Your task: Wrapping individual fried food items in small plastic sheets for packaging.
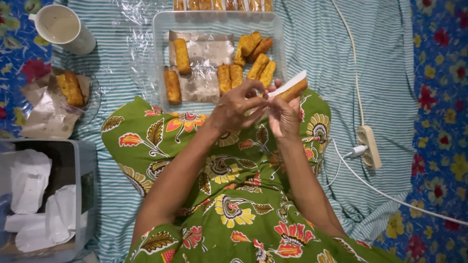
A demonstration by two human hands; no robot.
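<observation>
Both hands are up over the lap. The right hand (284,114) grips a fried roll (294,89) with white paper (287,84) on it, and the left hand (233,107) pinches the paper's end. The tray (161,58) of more rolls sits just past them.

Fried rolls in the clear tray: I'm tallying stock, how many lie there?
9 in the clear tray: two apart at left, three piled top right, four along the front. Overlap may hide more. Another is in the hands.
</observation>
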